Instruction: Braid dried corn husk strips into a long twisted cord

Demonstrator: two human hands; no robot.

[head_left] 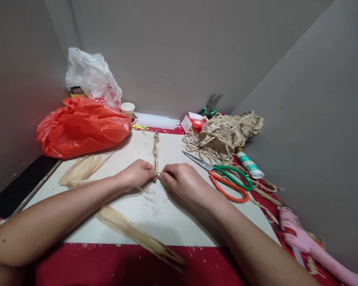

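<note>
Our forearms [71, 206] lie nearest, reaching from the near left and near right over the red worktop [107, 264] and a white board [197, 232]. From the head view, our left hand [141, 173] and right hand [180, 178] meet at mid-board, each grip pinched closed at the near end of a straw-coloured braid [156, 153]; we cannot tell which strand each has. This double pinch, one hand on either side, probably stops the twist loosening. The braid lies on the board, its long axis running near to far, almost straight, its far end pointing to the back wall [167, 51]. Loose dry strips [137, 232] lie near and left, likely for easy reach. Scissors [229, 178] rest at right, blades pointing far left, handles conveniently close to our right hand.
</note>
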